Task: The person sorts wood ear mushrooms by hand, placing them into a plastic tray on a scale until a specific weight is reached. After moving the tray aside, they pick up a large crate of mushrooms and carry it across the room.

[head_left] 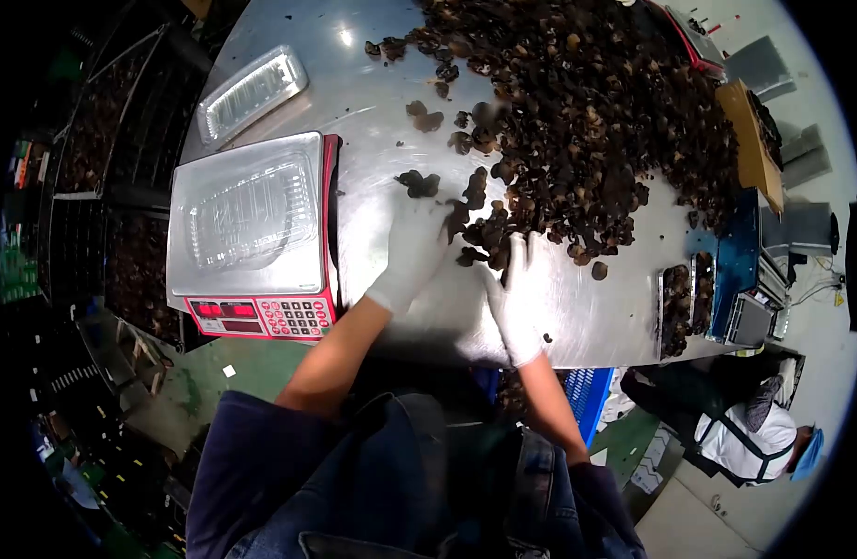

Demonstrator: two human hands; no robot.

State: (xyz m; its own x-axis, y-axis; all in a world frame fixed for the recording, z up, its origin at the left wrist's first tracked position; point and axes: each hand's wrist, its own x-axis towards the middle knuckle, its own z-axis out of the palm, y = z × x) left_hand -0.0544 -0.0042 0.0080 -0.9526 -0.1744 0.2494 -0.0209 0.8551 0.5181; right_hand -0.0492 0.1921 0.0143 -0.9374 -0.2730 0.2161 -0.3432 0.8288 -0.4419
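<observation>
Both hands wear white gloves. My left hand is over the metal table, close to a few loose dark, mushroom-like pieces; its fingers are blurred, and whether they hold anything is unclear. My right hand lies at the near edge of a large heap of dark pieces, fingers stretched forward and thumb apart, touching the pieces. To the left, a red and silver scale bears a clear plastic tray. Behind the scale lies another clear tray.
The metal table curves along the near side. Filled clear trays stand at its right edge, near a blue container and a cardboard box. A person is at the lower right. Dark crates stand at left.
</observation>
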